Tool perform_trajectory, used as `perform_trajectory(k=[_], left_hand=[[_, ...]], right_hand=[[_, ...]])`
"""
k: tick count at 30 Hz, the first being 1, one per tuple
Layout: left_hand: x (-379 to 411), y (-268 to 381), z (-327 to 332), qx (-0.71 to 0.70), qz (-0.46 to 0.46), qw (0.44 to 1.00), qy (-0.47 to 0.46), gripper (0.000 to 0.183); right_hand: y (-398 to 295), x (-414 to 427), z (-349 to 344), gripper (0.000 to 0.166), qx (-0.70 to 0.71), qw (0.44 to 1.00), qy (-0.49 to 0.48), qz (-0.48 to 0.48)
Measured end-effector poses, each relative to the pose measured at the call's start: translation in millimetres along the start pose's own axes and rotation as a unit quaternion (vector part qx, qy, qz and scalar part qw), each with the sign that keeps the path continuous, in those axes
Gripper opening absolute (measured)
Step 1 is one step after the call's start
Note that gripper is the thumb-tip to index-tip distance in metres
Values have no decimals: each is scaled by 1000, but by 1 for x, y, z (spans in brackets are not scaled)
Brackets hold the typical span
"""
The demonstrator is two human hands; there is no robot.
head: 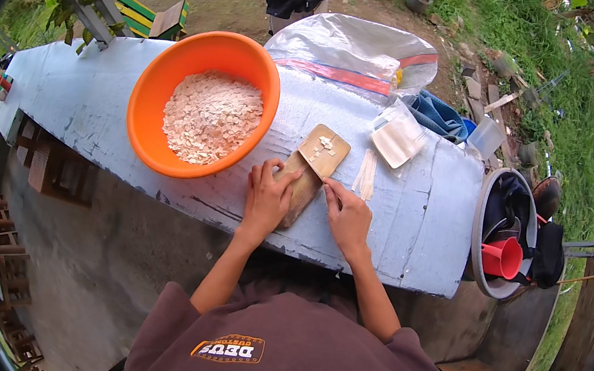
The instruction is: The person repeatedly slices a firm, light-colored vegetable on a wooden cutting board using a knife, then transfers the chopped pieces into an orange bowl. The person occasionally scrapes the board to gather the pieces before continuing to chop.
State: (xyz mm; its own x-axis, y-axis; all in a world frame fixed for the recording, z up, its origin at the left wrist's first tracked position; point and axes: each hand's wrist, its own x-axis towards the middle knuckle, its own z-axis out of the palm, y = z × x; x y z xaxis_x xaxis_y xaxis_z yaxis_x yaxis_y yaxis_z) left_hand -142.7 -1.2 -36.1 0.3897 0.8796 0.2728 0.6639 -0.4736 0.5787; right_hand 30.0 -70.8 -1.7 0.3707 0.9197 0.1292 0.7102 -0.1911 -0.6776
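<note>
A worn wooden board (330,146) lies at a slant on the metal-covered table (397,238), with a few small pale cut pieces (326,143) on its far end. My left hand (269,193) rests at the board's left edge, its fingertips against a thin pale strip or blade across the board; which it is I cannot tell. My right hand (346,214) pinches the near right end of that thin thing. Left of the board stands an orange plastic basin (141,125) holding a heap of small pale flat pieces (213,118). Several pale strips (366,175) lie right of my right hand.
A clear plastic bag (398,140) with pale flat sheets lies behind the strips. Beyond are a large translucent sack (349,46) and blue cloth (436,114). At the table's right end stands a grey tub (478,237) with a red plastic jug (502,256) and dark items.
</note>
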Motion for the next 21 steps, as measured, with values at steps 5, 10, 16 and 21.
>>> perform_trajectory(k=[5,10,16,21], left_hand=[[-5,-1,0,10,1,1000,5,35],[-6,-2,-2,3,5,1000,15,34],[-8,-3,-1,-7,-3,1000,21,31],[-9,-3,-1,-7,-3,1000,28,27]], right_hand=[[-2,-9,-6,22,9,1000,-27,13],[-1,-5,3,22,-8,1000,-10,7],[-14,-10,-10,23,31,999,-23,24],[-2,-7,4,23,4,1000,-23,15]])
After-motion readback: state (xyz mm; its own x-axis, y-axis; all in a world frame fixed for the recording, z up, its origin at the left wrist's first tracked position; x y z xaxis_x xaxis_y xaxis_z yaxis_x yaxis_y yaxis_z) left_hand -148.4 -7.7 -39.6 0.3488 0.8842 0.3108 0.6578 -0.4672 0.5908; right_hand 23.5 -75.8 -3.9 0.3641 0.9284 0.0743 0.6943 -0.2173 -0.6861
